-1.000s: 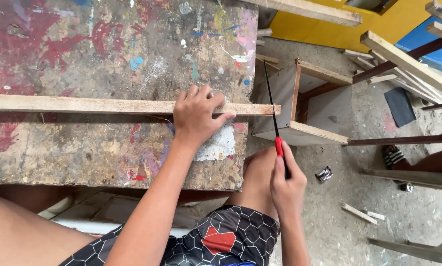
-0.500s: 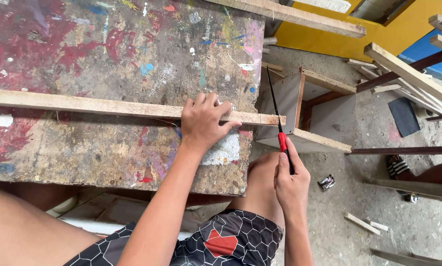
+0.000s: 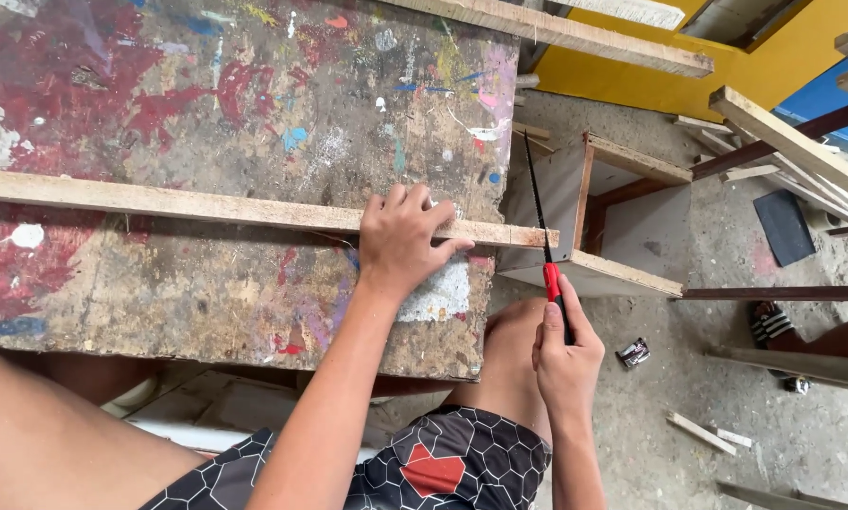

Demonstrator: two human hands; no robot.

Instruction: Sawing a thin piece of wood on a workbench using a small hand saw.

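A long pale wooden strip [image 3: 159,201] lies across a paint-splattered board [image 3: 254,104], its right end sticking out past the board's edge. My left hand [image 3: 400,236] presses flat on the strip near that end. My right hand [image 3: 565,354] grips the red handle of a thin-bladed hand saw [image 3: 540,203]. The dark blade runs away from me and crosses the strip's overhanging tip. My knee sits under the board's right corner.
A small open wooden box frame [image 3: 622,222] stands on the concrete floor to the right. Loose wooden slats [image 3: 792,142] lean at the upper right by a yellow wall. Small wood offcuts [image 3: 698,433] and a wrapper [image 3: 633,352] lie on the floor.
The view has shifted slightly. My right hand and the saw have slid a little along the cut line at the strip's end; my left hand stays on the strip.
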